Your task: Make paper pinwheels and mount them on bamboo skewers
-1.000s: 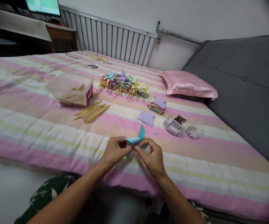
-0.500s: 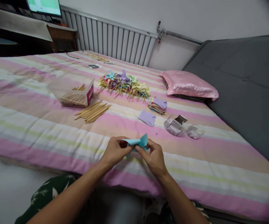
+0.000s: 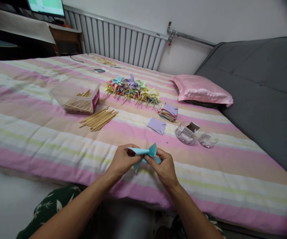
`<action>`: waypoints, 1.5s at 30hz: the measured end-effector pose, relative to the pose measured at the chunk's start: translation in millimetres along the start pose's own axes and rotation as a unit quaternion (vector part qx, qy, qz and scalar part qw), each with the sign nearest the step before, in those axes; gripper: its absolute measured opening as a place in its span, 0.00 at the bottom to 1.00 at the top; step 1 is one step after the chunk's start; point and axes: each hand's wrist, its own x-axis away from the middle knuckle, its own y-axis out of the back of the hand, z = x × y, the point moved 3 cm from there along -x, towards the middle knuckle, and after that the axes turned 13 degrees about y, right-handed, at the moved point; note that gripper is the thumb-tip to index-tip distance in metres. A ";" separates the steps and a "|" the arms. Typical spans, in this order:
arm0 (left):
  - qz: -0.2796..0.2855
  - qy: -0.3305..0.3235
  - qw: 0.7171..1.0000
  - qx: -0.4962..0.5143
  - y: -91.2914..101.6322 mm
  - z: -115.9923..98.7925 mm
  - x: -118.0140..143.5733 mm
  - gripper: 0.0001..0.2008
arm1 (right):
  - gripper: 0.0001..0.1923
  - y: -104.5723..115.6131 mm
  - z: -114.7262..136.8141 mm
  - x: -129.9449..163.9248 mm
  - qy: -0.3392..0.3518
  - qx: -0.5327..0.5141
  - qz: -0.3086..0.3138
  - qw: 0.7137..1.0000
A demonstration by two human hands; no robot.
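Note:
Between my hands, above the near edge of the bed, is a light-blue paper pinwheel with its corners folded toward the middle. My left hand is closed on its left side, thumb near the centre. My right hand pinches it from the right, with the thumb pressed at the centre. Whether a pin is under the thumbs cannot be made out. Beyond my hands lie a few purple paper squares with slit corners and a stack of coloured paper squares.
Wooden sticks lie beside a clear plastic box holding more sticks. Finished pinwheels are heaped farther back. An open clear container and its round lid sit at right, with a pink pillow behind.
The blue paper has turned slightly in my fingers, and its lower point now hangs farther down and shows more. Both hands stay in nearly the same place.

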 end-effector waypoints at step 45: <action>0.015 -0.024 0.999 -0.029 -0.3 4.4 -1.0 0.08 | 0.06 -0.5 -15.0 -0.1 -0.075 -0.162 0.007 0.984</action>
